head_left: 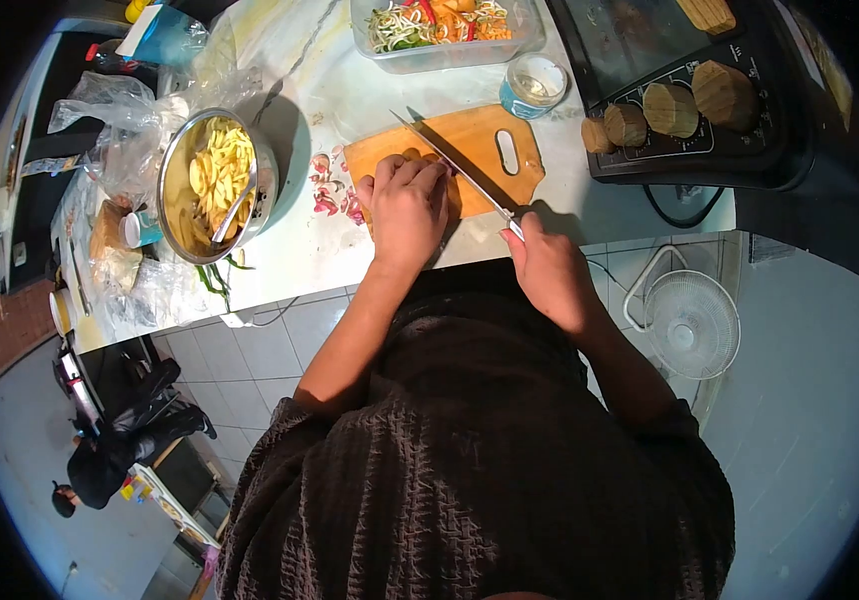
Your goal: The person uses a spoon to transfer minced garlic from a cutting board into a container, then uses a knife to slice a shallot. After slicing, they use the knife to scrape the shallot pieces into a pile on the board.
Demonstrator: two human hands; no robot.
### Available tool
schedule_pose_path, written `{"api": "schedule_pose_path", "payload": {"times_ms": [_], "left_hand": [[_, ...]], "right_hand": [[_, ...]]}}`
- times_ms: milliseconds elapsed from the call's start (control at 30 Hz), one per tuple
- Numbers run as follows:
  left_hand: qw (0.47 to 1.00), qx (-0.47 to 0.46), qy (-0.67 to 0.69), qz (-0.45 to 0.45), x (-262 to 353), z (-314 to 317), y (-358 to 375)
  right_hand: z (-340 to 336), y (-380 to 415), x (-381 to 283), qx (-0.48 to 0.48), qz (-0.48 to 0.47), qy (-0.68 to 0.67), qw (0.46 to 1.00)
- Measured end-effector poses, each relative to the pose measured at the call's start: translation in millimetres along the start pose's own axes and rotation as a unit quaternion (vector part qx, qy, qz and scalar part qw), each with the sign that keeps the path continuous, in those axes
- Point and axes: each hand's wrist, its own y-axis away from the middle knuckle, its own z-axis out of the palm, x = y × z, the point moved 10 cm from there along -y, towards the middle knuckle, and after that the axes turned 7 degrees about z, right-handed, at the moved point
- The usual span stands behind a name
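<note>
A wooden cutting board (470, 135) with an oval handle hole lies on the marble-patterned counter (335, 250). My left hand (410, 205) rests on the board's left part with curled fingers pressed together; a bit of something purple shows at its fingertips, mostly hidden. In my right hand (548, 262) is the handle of a long knife (465, 172), whose blade slants over the board up and left, close beside my left fingertips. Pinkish-red peels (325, 190) are scattered left of the board.
A metal bowl (167, 190) of yellow pieces with a spoon stands left, near plastic bags (115, 110). Beyond the board are a food container (450, 55) and small tub (533, 85). A black appliance (675, 160) stands right, a fan (690, 325) below. A person (100, 465) sits lower left.
</note>
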Motion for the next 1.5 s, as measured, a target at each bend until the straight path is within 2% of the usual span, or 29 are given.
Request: {"api": "schedule_pose_path", "payload": {"times_ms": [133,200,833,1000,1300,1500], "left_hand": [[1.0,-0.011,0.007,-0.001,-1.2,2.0,-1.4],[1.0,-0.002,0.008,0.002,-1.8,1.7,-0.8],[0.999,-0.002,0.034,0.006,-3.2,5.5,1.0],[1.0,0.001,0.017,-0.003,-3.2,6.4,1.8],[1.0,0.026,0.01,0.003,0.5,-0.1,1.3],[1.0,0.014,0.0,0.002,0.6,0.2,3.6]], "right_hand": [[-3.4,0.9,-3.0,0.018,-0.013,-0.015,1.0],[-0.4,0.1,-1.1,-0.006,0.01,0.013,1.0],[4.9,-14.1,-1.9,-0.027,0.007,0.026,0.999],[6.1,-20.9,-6.0,-0.003,-0.021,-0.005,1.0],[2.1,-6.4,15.8,-0.009,0.012,0.03,0.999],[-0.7,-5.3,4.7,0.001,-0.001,0.004,1.0]]}}
